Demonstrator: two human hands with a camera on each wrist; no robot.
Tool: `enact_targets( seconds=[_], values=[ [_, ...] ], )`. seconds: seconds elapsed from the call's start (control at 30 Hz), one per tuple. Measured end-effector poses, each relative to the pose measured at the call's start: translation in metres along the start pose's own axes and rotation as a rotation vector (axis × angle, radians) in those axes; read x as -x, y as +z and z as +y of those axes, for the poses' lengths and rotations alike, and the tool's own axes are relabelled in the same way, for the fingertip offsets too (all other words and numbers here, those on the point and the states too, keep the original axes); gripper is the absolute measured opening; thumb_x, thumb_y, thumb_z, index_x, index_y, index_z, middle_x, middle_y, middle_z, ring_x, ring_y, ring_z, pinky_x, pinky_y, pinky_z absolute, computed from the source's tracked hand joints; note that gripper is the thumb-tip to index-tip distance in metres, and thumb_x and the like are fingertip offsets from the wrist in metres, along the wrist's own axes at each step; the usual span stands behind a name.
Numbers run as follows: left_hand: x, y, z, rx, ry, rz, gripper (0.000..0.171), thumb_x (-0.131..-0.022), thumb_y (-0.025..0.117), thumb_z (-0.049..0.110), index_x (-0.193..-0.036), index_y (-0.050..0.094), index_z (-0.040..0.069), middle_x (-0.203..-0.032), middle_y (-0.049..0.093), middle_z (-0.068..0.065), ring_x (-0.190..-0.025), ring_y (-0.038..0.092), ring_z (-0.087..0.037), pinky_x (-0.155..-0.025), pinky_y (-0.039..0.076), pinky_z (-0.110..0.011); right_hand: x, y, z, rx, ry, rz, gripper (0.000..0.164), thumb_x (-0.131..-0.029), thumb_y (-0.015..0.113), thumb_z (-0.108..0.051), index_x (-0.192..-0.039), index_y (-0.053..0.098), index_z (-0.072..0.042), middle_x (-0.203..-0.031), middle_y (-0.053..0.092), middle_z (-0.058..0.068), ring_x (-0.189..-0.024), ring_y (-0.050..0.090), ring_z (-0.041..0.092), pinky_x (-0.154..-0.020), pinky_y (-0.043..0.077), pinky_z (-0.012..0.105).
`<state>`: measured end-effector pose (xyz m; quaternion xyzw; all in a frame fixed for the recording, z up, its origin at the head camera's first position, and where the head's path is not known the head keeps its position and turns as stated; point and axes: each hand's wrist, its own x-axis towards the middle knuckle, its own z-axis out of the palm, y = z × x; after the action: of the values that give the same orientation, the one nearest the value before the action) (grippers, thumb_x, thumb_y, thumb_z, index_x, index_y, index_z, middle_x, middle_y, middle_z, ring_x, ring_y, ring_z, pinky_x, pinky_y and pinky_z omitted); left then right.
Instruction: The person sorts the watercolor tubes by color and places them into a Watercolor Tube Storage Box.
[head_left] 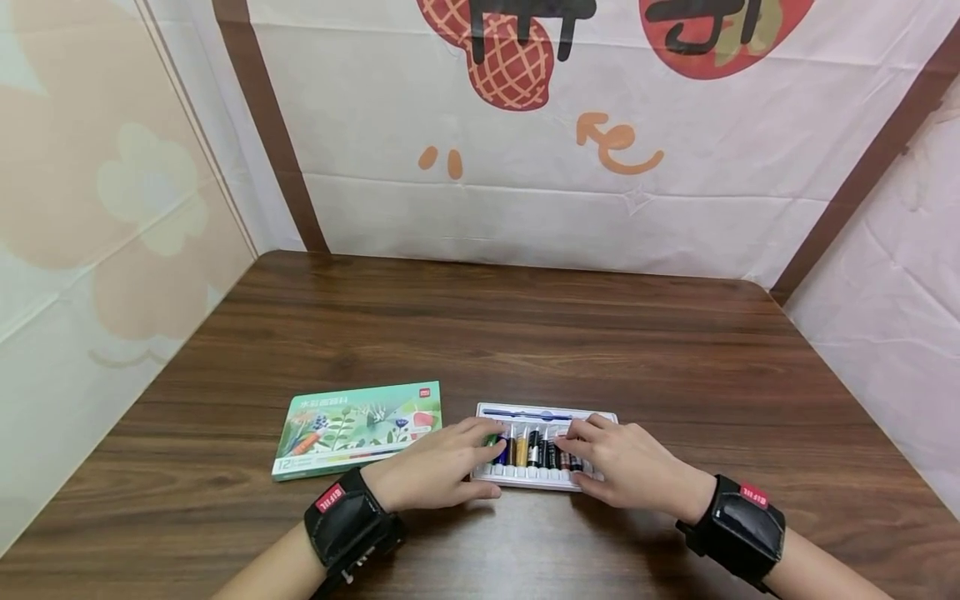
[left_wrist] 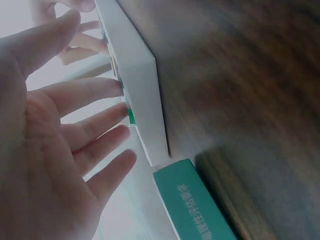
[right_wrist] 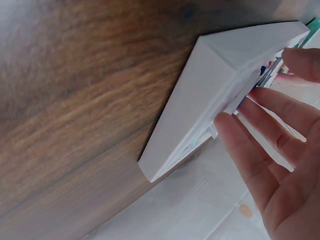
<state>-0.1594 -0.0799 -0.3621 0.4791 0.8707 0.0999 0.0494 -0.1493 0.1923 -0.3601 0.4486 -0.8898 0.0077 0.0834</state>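
Observation:
A white plastic tray (head_left: 525, 482) holds a row of paint tubes (head_left: 522, 451) in several colours, with a blue paintbrush (head_left: 517, 413) in the slot along its far side. Over the tray's left end lies my left hand (head_left: 448, 463), fingers extended and fingertips at the tubes there. My right hand (head_left: 633, 463) reaches over the right end, its fingers slightly bent with tips on the tubes. In the left wrist view the fingers (left_wrist: 95, 92) are spread beside the tray wall (left_wrist: 137, 75). The right wrist view shows fingertips (right_wrist: 227, 122) right at the tray's rim.
Left of the tray, a green illustrated paint box (head_left: 352, 429) lies flat, close to my left hand. Both stand on a dark wooden table (head_left: 487, 333). A printed white cloth (head_left: 525, 217) hangs behind the table's far edge. Each wrist wears a black strap (head_left: 352, 521).

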Motion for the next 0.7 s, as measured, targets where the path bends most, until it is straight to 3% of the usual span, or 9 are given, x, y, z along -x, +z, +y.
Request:
enact_targets(
  seconds=[0.23,0.43,0.7],
  values=[
    [-0.006,0.001,0.002,0.113,-0.011,-0.058,0.067,-0.092,0.051,0.042,-0.143,0.030,0.003,-0.149,0.020,-0.010,-0.134,0.021,-0.023,-0.104,0.024,-0.036,-0.006,0.000,-0.003,0.004,0.043,0.018,0.035,-0.084,0.065,-0.027,-0.113,0.064,-0.008,-0.106,0.057,0.001,-0.092,0.055,0.015,-0.055,0.048,0.025],
    [-0.010,0.004,0.005,0.137,-0.023,-0.121,0.069,-0.091,0.049,0.047,-0.143,0.030,0.005,-0.149,0.021,-0.008,-0.134,0.020,-0.021,-0.105,0.023,-0.034,-0.009,0.003,-0.011,0.040,0.045,-0.036,0.040,-0.089,0.058,-0.033,-0.119,0.062,-0.008,-0.115,0.058,0.002,-0.099,0.053,0.018,-0.064,0.051,0.032],
    [-0.012,0.001,0.010,0.082,-0.026,-0.087,0.068,-0.090,0.054,0.044,-0.140,0.037,0.002,-0.145,0.030,-0.014,-0.131,0.028,-0.025,-0.102,0.029,-0.036,-0.012,0.005,-0.014,0.093,0.009,-0.006,0.039,-0.086,0.059,-0.035,-0.111,0.066,-0.006,-0.104,0.059,0.002,-0.087,0.054,0.016,-0.054,0.048,0.027]
  ],
)
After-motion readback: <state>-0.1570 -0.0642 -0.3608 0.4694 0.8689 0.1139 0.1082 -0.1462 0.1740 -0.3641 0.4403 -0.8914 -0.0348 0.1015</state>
